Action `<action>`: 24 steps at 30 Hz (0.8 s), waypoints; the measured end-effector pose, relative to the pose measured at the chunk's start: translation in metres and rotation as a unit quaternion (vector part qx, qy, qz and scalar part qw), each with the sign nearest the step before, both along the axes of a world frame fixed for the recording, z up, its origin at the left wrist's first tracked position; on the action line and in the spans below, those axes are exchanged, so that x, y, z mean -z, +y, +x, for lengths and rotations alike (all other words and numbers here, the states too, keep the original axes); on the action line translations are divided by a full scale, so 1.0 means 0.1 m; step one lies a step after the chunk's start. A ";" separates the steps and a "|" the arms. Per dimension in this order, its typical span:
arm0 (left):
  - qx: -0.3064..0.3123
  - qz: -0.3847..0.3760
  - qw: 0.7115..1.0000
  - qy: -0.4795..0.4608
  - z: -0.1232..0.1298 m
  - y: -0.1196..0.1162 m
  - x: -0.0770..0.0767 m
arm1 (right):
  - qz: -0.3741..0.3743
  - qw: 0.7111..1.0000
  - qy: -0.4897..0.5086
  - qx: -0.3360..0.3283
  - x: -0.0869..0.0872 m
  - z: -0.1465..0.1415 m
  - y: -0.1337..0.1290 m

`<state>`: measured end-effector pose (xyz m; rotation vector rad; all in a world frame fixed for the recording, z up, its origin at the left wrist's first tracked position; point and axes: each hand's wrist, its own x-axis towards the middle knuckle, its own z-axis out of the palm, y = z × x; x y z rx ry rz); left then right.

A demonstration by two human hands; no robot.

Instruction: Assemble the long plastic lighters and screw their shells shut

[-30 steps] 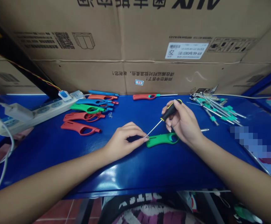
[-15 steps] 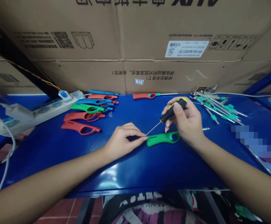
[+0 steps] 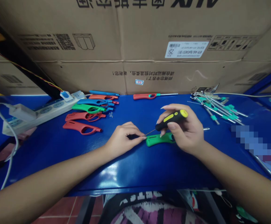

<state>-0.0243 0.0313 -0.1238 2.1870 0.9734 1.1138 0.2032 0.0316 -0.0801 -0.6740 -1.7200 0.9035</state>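
A large cardboard box (image 3: 98, 74) stands behind the blue table (image 3: 130, 174), on which all the work is lying. Over the table, the right hand (image 3: 188, 133) is curled around the black and yellow handle of a screwdriver, the thumb lying along it. The left hand (image 3: 123, 138) has its thumb and forefinger pressed together at the screwdriver's tip; if they pinch some small piece there, I cannot tell. Between the two hands lies a green lighter casing (image 3: 157, 140), its long axis running left to right, the rounded end just beside the left fingertips and the other end partly hidden under the right hand. The screwdriver (image 3: 173, 117) is inclined above this casing: its thin shaft points left and toward the person, while the handle's end points right and away. Smallest are the metal pieces (image 3: 110, 114), near several coloured casings (image 3: 81, 127) at left.
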 end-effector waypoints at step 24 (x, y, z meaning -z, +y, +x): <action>0.006 0.024 1.000 -0.008 -0.02 0.01 -0.06 | 0.038 0.994 0.076 0.067 0.02 -0.06 0.07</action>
